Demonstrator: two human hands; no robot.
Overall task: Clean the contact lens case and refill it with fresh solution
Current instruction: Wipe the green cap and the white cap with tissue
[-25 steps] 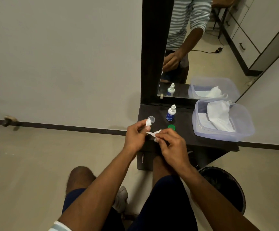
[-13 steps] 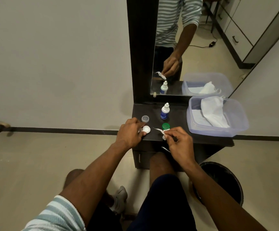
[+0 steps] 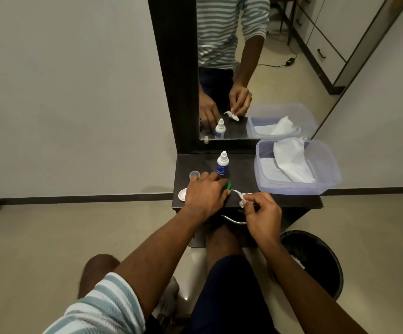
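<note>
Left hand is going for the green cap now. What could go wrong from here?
The white cap lies at the shelf's front-left corner beside the left hand; a nudge could drop it. The solution bottle stands just behind that hand and could tip. The right hand holds a small tissue scrap.

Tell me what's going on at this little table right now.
A person sits at a small dark table below a mirror, cleaning contact lens case parts. The left hand reaches over the green cap, while the right hand pinches a crumpled tissue. A white cap and a clear cup lie to the left; the solution bottle stands capped behind them.
</note>
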